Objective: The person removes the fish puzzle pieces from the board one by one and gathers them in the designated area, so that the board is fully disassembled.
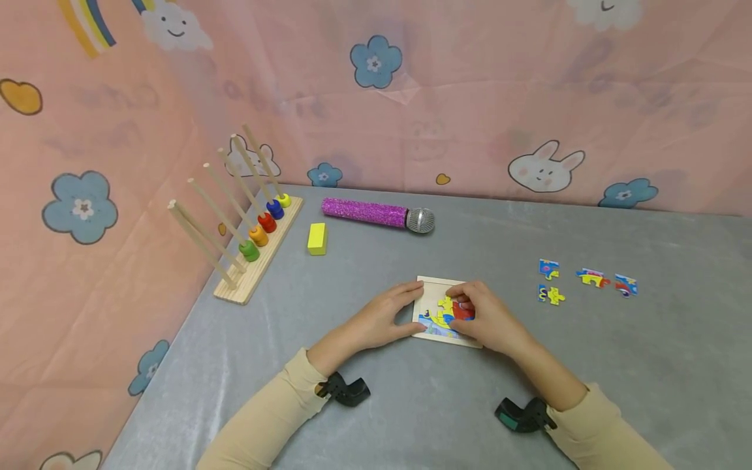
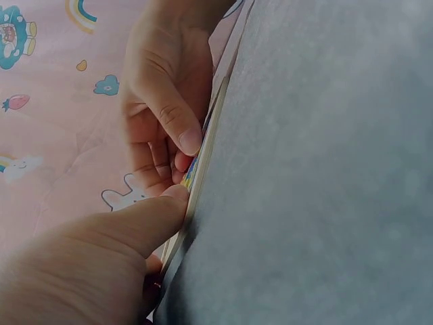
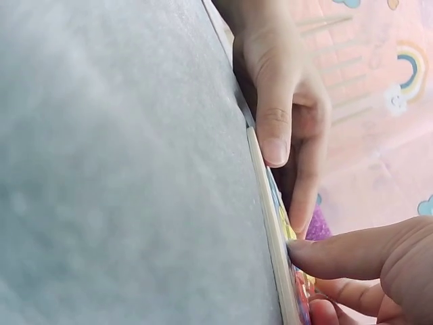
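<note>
Jigsaw puzzle (image 1: 437, 320) is risking dislodgement if the right hand (image 1: 492, 320) (pinch indiscernible) is pushing askew or the spread left hand (image 1: 383, 318) is slipping.

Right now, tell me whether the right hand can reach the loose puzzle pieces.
Likely yes: only bare tabletop separates the right hand, at the puzzle board, from the loose pieces.

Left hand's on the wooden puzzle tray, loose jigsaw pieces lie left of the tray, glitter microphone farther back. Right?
Wrong side: the head view shows the loose jigsaw pieces to the right of the wooden puzzle tray. Left hand on the tray, glitter microphone farther back: correct.
</note>
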A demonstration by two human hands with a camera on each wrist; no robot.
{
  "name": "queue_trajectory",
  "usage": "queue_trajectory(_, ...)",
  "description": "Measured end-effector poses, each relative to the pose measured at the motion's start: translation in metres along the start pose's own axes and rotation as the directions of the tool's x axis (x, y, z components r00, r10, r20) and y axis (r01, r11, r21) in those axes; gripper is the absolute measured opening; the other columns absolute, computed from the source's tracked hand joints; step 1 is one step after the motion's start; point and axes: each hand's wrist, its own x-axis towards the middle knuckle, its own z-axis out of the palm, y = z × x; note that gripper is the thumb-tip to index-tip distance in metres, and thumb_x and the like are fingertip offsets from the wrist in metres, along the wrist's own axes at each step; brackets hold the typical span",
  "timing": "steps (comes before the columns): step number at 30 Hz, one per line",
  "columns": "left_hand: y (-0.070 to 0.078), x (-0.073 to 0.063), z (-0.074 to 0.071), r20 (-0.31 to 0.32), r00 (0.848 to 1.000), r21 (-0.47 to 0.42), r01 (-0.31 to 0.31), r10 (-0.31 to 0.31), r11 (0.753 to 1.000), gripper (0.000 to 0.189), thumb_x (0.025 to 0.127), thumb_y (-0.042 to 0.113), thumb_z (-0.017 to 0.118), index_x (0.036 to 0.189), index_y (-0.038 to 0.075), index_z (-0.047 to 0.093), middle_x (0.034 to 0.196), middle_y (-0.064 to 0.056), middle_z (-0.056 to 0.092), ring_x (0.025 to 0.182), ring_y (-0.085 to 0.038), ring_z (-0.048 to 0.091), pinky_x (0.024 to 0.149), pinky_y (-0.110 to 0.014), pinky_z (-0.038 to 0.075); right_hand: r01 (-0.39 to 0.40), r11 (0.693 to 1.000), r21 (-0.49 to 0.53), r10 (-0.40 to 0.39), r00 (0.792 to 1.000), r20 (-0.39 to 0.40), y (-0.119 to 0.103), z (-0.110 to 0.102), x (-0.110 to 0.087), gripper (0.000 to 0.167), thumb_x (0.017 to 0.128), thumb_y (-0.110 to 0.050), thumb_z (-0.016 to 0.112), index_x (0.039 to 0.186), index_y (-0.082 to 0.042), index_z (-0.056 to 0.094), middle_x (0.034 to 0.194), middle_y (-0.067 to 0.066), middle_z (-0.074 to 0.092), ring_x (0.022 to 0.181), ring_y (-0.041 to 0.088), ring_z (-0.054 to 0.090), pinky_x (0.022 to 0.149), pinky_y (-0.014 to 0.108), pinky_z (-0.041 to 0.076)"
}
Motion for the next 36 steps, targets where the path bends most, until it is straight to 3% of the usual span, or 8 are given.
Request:
queue_trajectory(11, 0.0005, -0.0009, 0.0007, -0.008, 1.0, 0.004, -0.002, 0.002, 1.0, 0.068, 0.089, 0.038, 0.065, 0.144, 0.005, 0.04, 0.152, -0.004, 0.035, 0.141, -0.021, 0.031, 0.117, -0.036, 0.026, 0.055, 0.998, 0.023, -0.053, 0.996, -0.075, 0.0027, 0.0037, -0.0046, 0.044, 0.079, 0.0, 0.072, 0.121, -0.001, 0.056, 0.113, 0.015, 0.06, 0.099, 0.027, 0.055, 0.089, 0.046, 0.047)
queue_trajectory(24, 0.0004, -0.0008, 0.0007, -0.009, 1.0, 0.001, 0.0, 0.0, 1.0, 0.068, 0.089, 0.037, 0.065, 0.144, 0.005, 0.04, 0.152, -0.005, 0.035, 0.141, -0.021, 0.031, 0.116, -0.035, 0.028, 0.082, 0.996, -0.043, -0.088, 0.985, -0.146, 0.0036, 0.0088, -0.0049, 0.041, 0.08, 0.0, 0.07, 0.119, -0.001, 0.059, 0.115, 0.014, 0.061, 0.096, 0.025, 0.058, 0.084, 0.044, 0.051)
queue_trajectory(36, -0.0012, 0.0003, 0.0019, -0.007, 1.0, 0.004, -0.003, 0.003, 1.0, 0.068, 0.089, 0.036, 0.066, 0.144, 0.005, 0.04, 0.152, -0.005, 0.035, 0.141, -0.02, 0.031, 0.116, -0.033, 0.027, 0.079, 0.994, 0.069, -0.069, 0.989, -0.134, 0.0041, 0.0056, -0.0049, 0.039, 0.081, 0.003, 0.068, 0.119, 0.002, 0.058, 0.109, 0.015, 0.061, 0.097, 0.024, 0.06, 0.085, 0.042, 0.054)
